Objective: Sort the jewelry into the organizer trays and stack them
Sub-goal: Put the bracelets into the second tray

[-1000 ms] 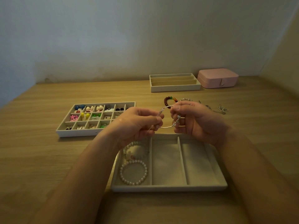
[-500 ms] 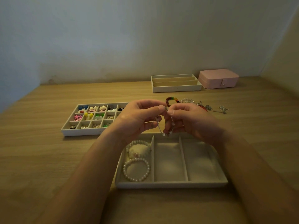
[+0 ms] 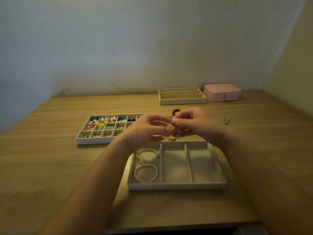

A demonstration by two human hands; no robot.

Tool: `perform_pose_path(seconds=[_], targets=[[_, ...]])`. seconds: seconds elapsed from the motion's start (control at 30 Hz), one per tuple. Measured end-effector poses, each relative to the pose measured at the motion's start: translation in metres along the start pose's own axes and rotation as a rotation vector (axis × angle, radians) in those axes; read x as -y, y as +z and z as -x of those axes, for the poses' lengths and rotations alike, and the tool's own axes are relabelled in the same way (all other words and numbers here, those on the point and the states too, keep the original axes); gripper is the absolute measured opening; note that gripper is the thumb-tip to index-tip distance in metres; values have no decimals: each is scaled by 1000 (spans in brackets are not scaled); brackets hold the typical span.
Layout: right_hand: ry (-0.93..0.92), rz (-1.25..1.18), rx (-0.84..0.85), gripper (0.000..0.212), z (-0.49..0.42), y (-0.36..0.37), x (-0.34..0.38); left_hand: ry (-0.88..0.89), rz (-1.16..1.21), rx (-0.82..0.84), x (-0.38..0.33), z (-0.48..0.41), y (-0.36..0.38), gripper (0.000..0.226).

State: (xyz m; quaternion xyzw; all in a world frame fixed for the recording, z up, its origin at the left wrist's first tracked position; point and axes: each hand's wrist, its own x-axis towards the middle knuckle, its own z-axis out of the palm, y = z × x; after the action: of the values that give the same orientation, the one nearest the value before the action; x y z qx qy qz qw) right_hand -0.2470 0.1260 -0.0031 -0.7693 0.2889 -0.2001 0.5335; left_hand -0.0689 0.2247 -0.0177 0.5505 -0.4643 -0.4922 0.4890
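Observation:
My left hand (image 3: 144, 131) and my right hand (image 3: 198, 124) meet above the back edge of a beige three-slot tray (image 3: 176, 185). Between their fingertips they pinch a thin silver beaded bracelet (image 3: 176, 137), which hangs down in a loop. Two pearl bracelets (image 3: 146, 173) lie in the tray's left slot; the middle and right slots hold nothing. A many-celled tray (image 3: 94, 141) with small colourful earrings and charms sits to the left. A dark red and green beaded bracelet (image 3: 176, 111) lies behind my right hand.
At the back of the wooden table stand a long-slot beige tray (image 3: 183, 100) and a shut pink jewelry box (image 3: 221, 92). A small silver piece (image 3: 226, 120) lies on the table to the right. Walls close in behind and at the right.
The hands have drawn together, folding the silver bracelet from a wide open ring into a hanging loop. The view has shifted a little so the trays sit lower right.

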Motion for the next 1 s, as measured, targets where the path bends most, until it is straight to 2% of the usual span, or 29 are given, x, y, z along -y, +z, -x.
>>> perform_pose_path(seconds=[0.3, 0.47, 0.73, 0.83, 1.0], targets=[[65, -56, -22, 17, 24, -3, 3, -46, 78, -67, 14, 21, 5, 31], [183, 61, -118, 13, 30, -1, -7, -45, 13, -158, 17, 25, 11, 27], [219, 348, -87, 3, 34, 9, -12, -35, -401, -204, 18, 21, 22, 16], [243, 400, -49, 6, 33, 11, -13, -56, -546, -182, 17, 20, 21, 3], [261, 498, -34, 12, 27, 18, -16, -53, -818, -148, 16, 16, 24, 6]])
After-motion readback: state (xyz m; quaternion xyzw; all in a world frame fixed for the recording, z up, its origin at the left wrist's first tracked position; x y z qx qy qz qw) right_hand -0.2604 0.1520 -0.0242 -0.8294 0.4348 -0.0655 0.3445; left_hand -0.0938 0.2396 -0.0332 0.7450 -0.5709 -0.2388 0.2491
